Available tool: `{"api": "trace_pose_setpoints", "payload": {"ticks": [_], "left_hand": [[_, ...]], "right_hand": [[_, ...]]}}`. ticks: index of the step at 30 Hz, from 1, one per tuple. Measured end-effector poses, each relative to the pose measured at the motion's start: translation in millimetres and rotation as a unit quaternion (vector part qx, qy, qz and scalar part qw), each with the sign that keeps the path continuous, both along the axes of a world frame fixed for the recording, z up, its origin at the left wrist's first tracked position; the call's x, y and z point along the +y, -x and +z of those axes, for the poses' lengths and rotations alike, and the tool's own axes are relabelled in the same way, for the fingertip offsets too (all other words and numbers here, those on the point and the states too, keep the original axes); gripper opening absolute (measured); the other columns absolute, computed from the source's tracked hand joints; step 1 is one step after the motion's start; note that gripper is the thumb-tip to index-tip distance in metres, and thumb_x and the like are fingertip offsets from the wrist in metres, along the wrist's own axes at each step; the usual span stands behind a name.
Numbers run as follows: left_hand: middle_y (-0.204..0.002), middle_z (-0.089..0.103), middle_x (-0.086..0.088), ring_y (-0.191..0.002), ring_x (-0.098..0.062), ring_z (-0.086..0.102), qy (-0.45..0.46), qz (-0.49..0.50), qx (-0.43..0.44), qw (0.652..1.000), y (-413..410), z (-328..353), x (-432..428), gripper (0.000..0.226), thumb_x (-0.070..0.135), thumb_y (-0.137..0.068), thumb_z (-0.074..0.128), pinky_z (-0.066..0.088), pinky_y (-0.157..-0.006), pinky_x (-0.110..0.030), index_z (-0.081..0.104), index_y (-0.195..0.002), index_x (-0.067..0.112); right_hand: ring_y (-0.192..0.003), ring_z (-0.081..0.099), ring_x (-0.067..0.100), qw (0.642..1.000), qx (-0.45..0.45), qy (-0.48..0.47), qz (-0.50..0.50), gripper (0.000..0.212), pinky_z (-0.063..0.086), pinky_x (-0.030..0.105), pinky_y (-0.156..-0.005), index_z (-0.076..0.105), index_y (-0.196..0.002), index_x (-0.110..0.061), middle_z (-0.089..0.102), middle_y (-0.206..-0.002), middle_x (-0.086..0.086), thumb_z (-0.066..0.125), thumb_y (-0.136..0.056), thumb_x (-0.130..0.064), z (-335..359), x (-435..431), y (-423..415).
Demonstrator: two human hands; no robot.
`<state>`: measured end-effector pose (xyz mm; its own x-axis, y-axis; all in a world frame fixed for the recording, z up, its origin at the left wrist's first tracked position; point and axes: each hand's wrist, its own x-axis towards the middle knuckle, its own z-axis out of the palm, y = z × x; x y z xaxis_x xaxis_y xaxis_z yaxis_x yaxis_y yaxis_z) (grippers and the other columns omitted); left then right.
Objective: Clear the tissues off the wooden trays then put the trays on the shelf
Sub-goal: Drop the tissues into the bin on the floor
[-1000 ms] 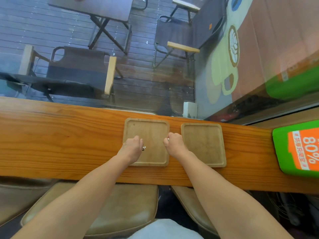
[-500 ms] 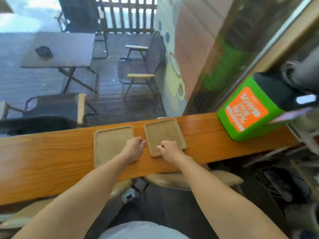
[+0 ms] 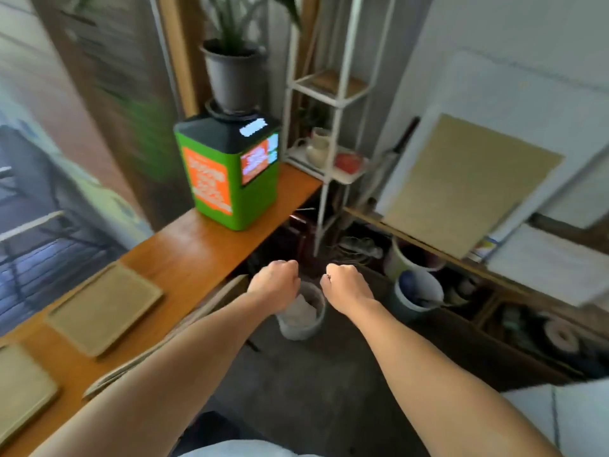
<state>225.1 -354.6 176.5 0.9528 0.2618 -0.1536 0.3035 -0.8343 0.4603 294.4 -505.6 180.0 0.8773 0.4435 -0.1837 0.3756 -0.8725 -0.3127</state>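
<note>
Two bare wooden trays lie on the orange wooden counter point(image 3: 197, 255) at the left: one tray point(image 3: 105, 308) nearer the middle, the other tray point(image 3: 19, 387) cut off by the frame's left edge. My left hand point(image 3: 275, 282) and my right hand point(image 3: 346, 283) are both curled into fists, side by side, off the counter and above a small grey bin point(image 3: 298, 331) on the floor. Crumpled white tissue point(image 3: 301, 310) lies inside the bin. Whatever the fists may enclose is hidden. A white metal shelf unit point(image 3: 329, 90) stands beyond the counter's far end.
A green and orange box point(image 3: 227, 173) with a potted plant point(image 3: 230, 80) on top sits at the counter's far end. A jug point(image 3: 318, 148) stands on the lower shelf. Buckets point(image 3: 417, 291) and boards point(image 3: 468, 183) crowd the right side. A chair back point(image 3: 201, 308) leans by the counter.
My view has swung right, away from the window. Both fists have left the trays and moved out over the floor bin. The trays stay on the counter.
</note>
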Motion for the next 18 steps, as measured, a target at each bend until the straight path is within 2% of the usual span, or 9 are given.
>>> {"api": "trace_pose_setpoints", "payload": {"ticks": [2, 5, 8, 14, 18], "left_hand": [[-0.099, 0.064, -0.007, -0.091, -0.034, 0.064, -0.005, -0.040, -0.008, 0.999, -17.5, -1.6, -38.9, 0.017, 0.033, -0.092, 0.050, 0.052, -0.072, -0.041, 0.056, -0.090, 0.017], [-0.100, 0.064, -0.010, -0.092, -0.037, 0.064, -0.023, -0.103, 0.000, 0.994, -40.5, -13.3, -79.6, 0.018, 0.031, -0.094, 0.047, 0.045, -0.068, -0.039, 0.055, -0.094, 0.015], [-0.107, 0.065, -0.011, -0.098, -0.037, 0.064, -0.040, -0.129, 0.020, 0.991, -62.7, -30.1, -88.9, 0.023, 0.031, -0.096, 0.044, 0.049, -0.075, -0.042, 0.057, -0.102, 0.013], [-0.115, 0.064, -0.008, -0.102, -0.032, 0.066, -0.081, -0.117, 0.069, 0.987, -116.1, -72.0, -58.6, 0.027, 0.030, -0.097, 0.044, 0.051, -0.076, -0.039, 0.058, -0.117, 0.016], [-0.116, 0.065, -0.005, -0.101, -0.029, 0.066, -0.052, -0.080, 0.126, 0.987, -154.2, -98.5, -29.6, 0.033, 0.027, -0.092, 0.044, 0.052, -0.076, -0.037, 0.059, -0.120, 0.020]], "right_hand": [[-0.099, 0.060, 0.039, 0.999, -0.010, 0.016, -0.049, 0.029, 0.041, 0.039, -0.072, 0.059, -0.096, -0.010, 0.062, -0.110, 0.018, 0.037, -0.095, -0.029, -4.9, -33.7, -12.3], [-0.100, 0.061, 0.040, 0.996, -0.011, 0.023, -0.087, 0.033, 0.046, 0.041, -0.075, 0.061, -0.098, -0.010, 0.064, -0.110, 0.017, 0.037, -0.095, -0.033, -19.1, -66.4, -22.5], [-0.098, 0.063, 0.040, 0.995, -0.010, 0.022, -0.095, 0.039, 0.048, 0.042, -0.075, 0.064, -0.097, -0.013, 0.066, -0.108, 0.015, 0.036, -0.096, -0.040, -37.0, -75.2, -31.8], [-0.095, 0.064, 0.037, 0.994, 0.014, 0.035, -0.098, 0.040, 0.050, 0.041, -0.076, 0.067, -0.100, -0.013, 0.066, -0.105, 0.013, 0.036, -0.098, -0.038, -72.4, -63.8, -73.3], [-0.091, 0.063, 0.034, 0.993, 0.034, 0.058, -0.096, 0.038, 0.046, 0.039, -0.070, 0.064, -0.102, -0.011, 0.065, -0.105, 0.012, 0.035, -0.097, -0.036, -94.4, -44.7, -114.3]]}}
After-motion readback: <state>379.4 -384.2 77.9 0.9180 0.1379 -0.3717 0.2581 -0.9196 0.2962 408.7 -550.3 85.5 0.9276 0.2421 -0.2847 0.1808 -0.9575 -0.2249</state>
